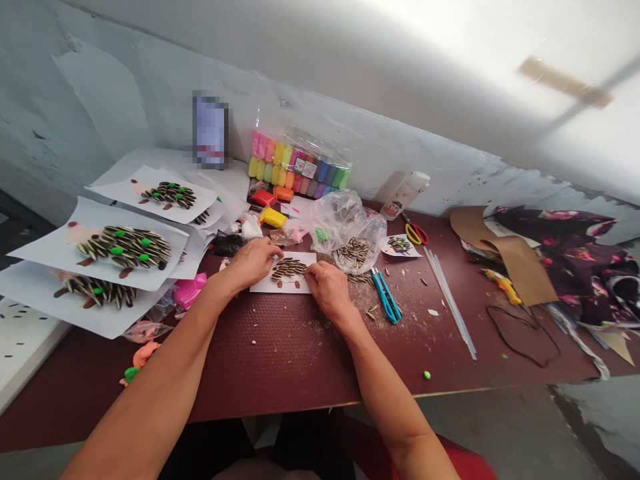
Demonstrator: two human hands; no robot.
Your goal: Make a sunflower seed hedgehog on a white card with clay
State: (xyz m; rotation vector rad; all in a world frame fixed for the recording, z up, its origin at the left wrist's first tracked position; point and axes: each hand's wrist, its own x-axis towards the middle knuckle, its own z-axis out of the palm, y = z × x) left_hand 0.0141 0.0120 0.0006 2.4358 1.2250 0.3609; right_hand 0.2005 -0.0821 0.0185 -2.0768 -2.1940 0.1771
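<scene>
A small white card (259,283) lies on the table, bearing a hedgehog shape (290,268) covered in striped sunflower seeds, with brown feet below. My left hand (255,263) is at the card's upper left, thumb and fingers drawn together; whatever they hold is too small to make out. At the card's right side, my right hand (329,288) has its fingers closed beside the seeds, and their contents are hidden. Behind my right hand, a clear plastic bag (345,217) lies open with loose sunflower seeds (354,253) spilling out.
Finished-looking hedgehog sheets (125,247) are stacked at left. Coloured clay packs (300,167) stand against the wall near a white bottle (405,195). A blue utility knife (386,297), scissors (416,232), glue sticks (451,303) and a yellow glue gun (505,287) lie rightward.
</scene>
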